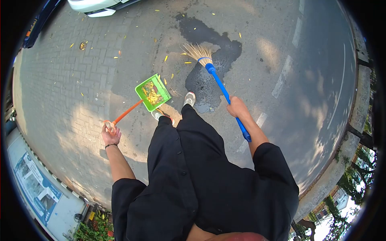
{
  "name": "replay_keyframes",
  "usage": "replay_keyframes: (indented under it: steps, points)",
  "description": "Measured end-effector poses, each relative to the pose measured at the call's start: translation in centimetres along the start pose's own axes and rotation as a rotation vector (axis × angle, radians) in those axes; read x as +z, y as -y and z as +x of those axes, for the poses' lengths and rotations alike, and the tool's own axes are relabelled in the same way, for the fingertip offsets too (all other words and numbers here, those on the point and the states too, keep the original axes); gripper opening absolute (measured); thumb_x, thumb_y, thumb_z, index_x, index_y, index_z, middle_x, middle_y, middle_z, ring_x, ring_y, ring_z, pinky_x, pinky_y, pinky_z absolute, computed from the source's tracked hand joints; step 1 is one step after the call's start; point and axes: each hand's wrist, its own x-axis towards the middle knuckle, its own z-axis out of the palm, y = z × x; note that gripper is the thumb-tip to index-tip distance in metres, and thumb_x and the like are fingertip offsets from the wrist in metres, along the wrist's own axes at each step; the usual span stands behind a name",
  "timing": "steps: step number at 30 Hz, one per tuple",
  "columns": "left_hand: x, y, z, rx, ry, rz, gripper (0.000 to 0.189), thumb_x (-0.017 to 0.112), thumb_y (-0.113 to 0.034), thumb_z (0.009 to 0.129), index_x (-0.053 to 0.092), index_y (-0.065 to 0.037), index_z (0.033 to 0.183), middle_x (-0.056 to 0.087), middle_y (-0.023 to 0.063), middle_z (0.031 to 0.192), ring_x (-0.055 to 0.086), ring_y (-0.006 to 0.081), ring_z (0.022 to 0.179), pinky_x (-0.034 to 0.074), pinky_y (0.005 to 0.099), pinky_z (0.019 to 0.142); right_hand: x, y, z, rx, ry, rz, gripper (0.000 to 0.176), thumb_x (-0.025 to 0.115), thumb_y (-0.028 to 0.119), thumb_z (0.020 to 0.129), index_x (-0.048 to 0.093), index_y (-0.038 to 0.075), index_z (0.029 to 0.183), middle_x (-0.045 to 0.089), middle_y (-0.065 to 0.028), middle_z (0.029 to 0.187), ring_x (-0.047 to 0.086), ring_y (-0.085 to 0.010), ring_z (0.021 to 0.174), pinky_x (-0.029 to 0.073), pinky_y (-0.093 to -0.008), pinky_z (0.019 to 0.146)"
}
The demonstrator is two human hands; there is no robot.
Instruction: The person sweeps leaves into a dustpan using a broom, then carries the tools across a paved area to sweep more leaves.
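Note:
My right hand (237,107) is wrapped round the blue handle of a stick broom (219,82). The broom's straw bristles fan out at the far end, over the road by a dark wet patch. At the left, my left hand (111,135) has the looped end of an orange handle in its fingers, some of them loosely extended. That handle belongs to a green dustpan (165,86), which sits in front of my left shoe. Yellow and brown leaves (152,96) lie inside the dustpan. The broom and dustpan are apart.
Wet pavement (205,80) spreads in front of my right shoe (189,98). Yellow leaves (165,58) are scattered on the ground. A white vehicle (94,6) stands at the top left. A kerb (358,108) runs along the right, and a signboard (34,186) stands lower left.

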Motion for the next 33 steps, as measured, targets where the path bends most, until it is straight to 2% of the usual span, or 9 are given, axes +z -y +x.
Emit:
replay_keyframes:
  steps: [4, 7, 9, 13, 18, 21, 27, 28, 33]
  points:
    - [-1.1, -0.1, 0.3, -0.001, 0.047, -0.063, 0.079, 0.052, -0.058, 0.074, 0.031, -0.006, 0.13, 0.043, 0.0097, 0.114, 0.041, 0.0258, 0.11, 0.022, 0.04, 0.1, -2.0, -1.4, -1.9, 0.0, -0.049, 0.114, 0.03, 0.055, 0.014, 0.075, 0.057, -0.006, 0.097, 0.059, -0.0288, 0.093, 0.057, -0.0423, 0.091, 0.045, -0.0454, 0.081]
    - [-1.4, -0.1, -0.4, 0.047, 0.02, -0.091, 0.078, 0.05, -0.058, 0.075, 0.03, -0.007, 0.131, 0.042, 0.0104, 0.117, 0.039, 0.0256, 0.113, 0.021, 0.0399, 0.102, -4.0, -3.2, 0.2, 0.128, -0.172, 0.083, 0.03, 0.054, 0.014, 0.075, 0.058, -0.006, 0.097, 0.059, -0.0289, 0.095, 0.057, -0.0414, 0.092, 0.046, -0.0449, 0.081]
    - [-1.6, 0.2, -1.0, 0.094, -0.001, -0.07, 0.077, 0.049, -0.059, 0.076, 0.032, -0.008, 0.131, 0.04, 0.0117, 0.124, 0.036, 0.026, 0.119, 0.019, 0.0395, 0.103, -5.4, -5.4, 3.6, 0.266, -0.237, 0.003, 0.03, 0.054, 0.014, 0.075, 0.059, -0.007, 0.096, 0.058, -0.0288, 0.097, 0.056, -0.0407, 0.095, 0.046, -0.0447, 0.082]
    - [-1.7, 1.4, -1.9, 0.16, -0.044, -0.044, 0.081, 0.045, -0.057, 0.079, 0.019, -0.009, 0.139, 0.03, 0.0159, 0.134, 0.022, 0.0275, 0.13, 0.012, 0.0419, 0.106, -9.4, -9.6, 11.3, 0.363, -0.321, -0.086, 0.028, 0.051, 0.012, 0.076, 0.059, -0.005, 0.096, 0.059, -0.0272, 0.097, 0.057, -0.0386, 0.095, 0.048, -0.0434, 0.081]
    - [-1.3, 1.5, -3.2, 0.202, -0.054, -0.026, 0.082, 0.043, -0.056, 0.081, 0.012, -0.01, 0.141, 0.02, 0.0175, 0.141, 0.016, 0.0275, 0.133, 0.011, 0.0411, 0.107, -9.0, -14.3, 20.0, 0.305, -0.2, -0.197, 0.026, 0.048, 0.011, 0.078, 0.058, -0.004, 0.097, 0.06, -0.0257, 0.097, 0.059, -0.037, 0.093, 0.05, -0.0434, 0.077]
    - [-1.3, 1.5, -3.3, 0.202, -0.082, -0.01, 0.081, 0.042, -0.056, 0.081, 0.012, -0.01, 0.141, 0.021, 0.0167, 0.141, 0.017, 0.0274, 0.133, 0.011, 0.0411, 0.107, -6.7, -12.3, 15.7, 0.234, -0.105, -0.23, 0.025, 0.05, 0.01, 0.076, 0.058, -0.004, 0.096, 0.061, -0.0252, 0.096, 0.06, -0.0373, 0.09, 0.051, -0.0437, 0.075]
    - [-0.4, 0.5, -3.2, 0.197, -0.076, -0.004, 0.076, 0.041, -0.054, 0.082, 0.016, -0.012, 0.141, 0.029, 0.0114, 0.139, 0.026, 0.0232, 0.129, 0.012, 0.0404, 0.106, -5.4, -9.4, 1.3, 0.153, -0.171, 0.014, 0.027, 0.052, 0.011, 0.076, 0.056, -0.006, 0.097, 0.058, -0.0298, 0.095, 0.056, -0.0425, 0.093, 0.045, -0.0469, 0.082]
    - [-0.5, 0.3, -2.5, 0.179, -0.08, 0.001, 0.074, 0.041, -0.055, 0.082, 0.021, -0.014, 0.139, 0.037, 0.0092, 0.132, 0.032, 0.021, 0.125, 0.014, 0.0409, 0.105, -5.6, -8.7, 0.3, 0.16, -0.165, 0.04, 0.027, 0.051, 0.009, 0.075, 0.056, -0.007, 0.097, 0.058, -0.03, 0.095, 0.056, -0.0427, 0.093, 0.045, -0.0467, 0.083]
    - [-0.1, 0.9, 1.0, 0.14, -0.037, 0.114, 0.071, 0.044, -0.059, 0.079, 0.03, -0.017, 0.135, 0.045, 0.0071, 0.119, 0.039, 0.0222, 0.113, 0.019, 0.0421, 0.101, -6.9, -9.1, 6.1, 0.23, -0.296, 0.015, 0.027, 0.054, 0.013, 0.074, 0.059, -0.006, 0.092, 0.058, -0.03, 0.094, 0.056, -0.042, 0.093, 0.046, -0.0459, 0.081]
